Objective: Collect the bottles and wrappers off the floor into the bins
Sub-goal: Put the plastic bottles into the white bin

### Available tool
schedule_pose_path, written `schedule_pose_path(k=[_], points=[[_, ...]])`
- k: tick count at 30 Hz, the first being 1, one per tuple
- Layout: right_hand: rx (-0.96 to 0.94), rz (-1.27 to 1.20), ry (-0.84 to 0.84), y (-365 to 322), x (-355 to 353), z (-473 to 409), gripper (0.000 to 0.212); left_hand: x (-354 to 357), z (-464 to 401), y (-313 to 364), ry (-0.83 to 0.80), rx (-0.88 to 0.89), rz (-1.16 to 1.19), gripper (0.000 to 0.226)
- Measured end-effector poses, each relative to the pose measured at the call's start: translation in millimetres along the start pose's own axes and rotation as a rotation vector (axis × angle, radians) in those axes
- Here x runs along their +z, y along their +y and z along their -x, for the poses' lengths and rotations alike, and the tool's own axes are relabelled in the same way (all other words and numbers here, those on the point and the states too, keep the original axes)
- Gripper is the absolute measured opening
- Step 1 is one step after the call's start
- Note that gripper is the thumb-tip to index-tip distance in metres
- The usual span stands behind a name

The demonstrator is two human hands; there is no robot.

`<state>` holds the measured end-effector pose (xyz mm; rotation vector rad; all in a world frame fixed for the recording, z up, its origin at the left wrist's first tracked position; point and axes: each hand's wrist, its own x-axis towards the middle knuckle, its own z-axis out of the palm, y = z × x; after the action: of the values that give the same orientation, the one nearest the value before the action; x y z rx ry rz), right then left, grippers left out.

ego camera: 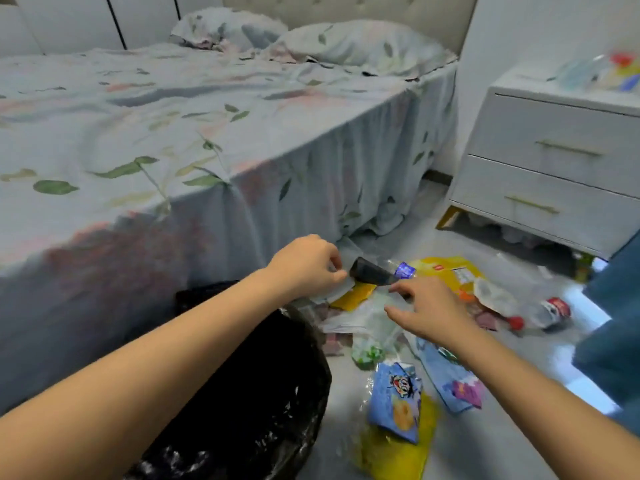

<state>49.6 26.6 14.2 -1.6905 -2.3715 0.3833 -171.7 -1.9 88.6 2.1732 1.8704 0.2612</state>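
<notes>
head view: left hand (308,265) out over the floor (519,427) beside the bed (173,133), fingers curled, pinching a pale scrap of wrapper (337,289) at its edge. right hand (429,310) just beside it, fingers stretched out and relaxed, hovering over a clear plastic bag (367,320), gripping nothing. fingertips near the dark bottle (377,271), contact hard to tell through blur.

dark bottle lying on its side between the two hands, purple-blue label toward the right, on top of the litter pile. yellow wrapper (446,268) behind it, smaller yellow piece (353,296) under it. red-capped clear bottle (543,313) lying on the floor to the right, well apart from both hands. blue snack packet (394,407) with a cartoon face near the lower middle, resting on a yellow bag (394,455). second blue packet (453,379) partly under the right forearm. green-printed wrapper (369,355) below the clear bag.

bin (242,393) lined with a black bag at lower left, under the left forearm, just beside the pile.

bed covered in a leaf-print sheet, two pillows (346,43) at the headboard. white nightstand (554,161) with two drawers at upper right, blurred colourful items on top. blue fabric (616,323) at the right edge.
</notes>
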Motion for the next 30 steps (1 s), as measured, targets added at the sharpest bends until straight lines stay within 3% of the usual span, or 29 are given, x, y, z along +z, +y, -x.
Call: schedule_pose_path(k=[2, 6, 8, 13, 19, 24, 30], points=[[0.075, 0.026, -0.042, 40.4, 11.6, 3.6, 0.058, 14.4, -24.2, 8.1, -0.048, -0.023, 0.007, 0.031], [0.241, -0.034, -0.055, 102.4, 36.1, -6.0, 0.042, 37.4, -62.9, 1.7, -0.126, -0.043, 0.004, 0.028], [0.309, -0.076, -0.027, 117.8, 48.6, -22.6, 0.031, 44.8, -74.8, -4.1, -0.185, -0.033, -0.015, 0.024], [0.339, -0.233, 0.058, 125.0, 74.8, -91.1, 0.026, 47.9, -75.3, -25.8, -0.245, 0.005, -0.054, 0.032], [0.213, -0.142, -0.085, 110.2, 108.3, -187.5, 0.061, 46.0, -55.1, -65.1, -0.276, -0.066, -0.192, 0.053], [0.168, 0.082, -0.225, 108.6, 135.8, -220.7, 0.079, 49.3, -43.6, -85.0, -0.285, -0.099, -0.16, 0.05], [0.2, 0.272, -0.228, 109.6, 157.3, -207.6, 0.077, 47.0, -49.9, -86.9, -0.227, -0.092, -0.082, 0.038]])
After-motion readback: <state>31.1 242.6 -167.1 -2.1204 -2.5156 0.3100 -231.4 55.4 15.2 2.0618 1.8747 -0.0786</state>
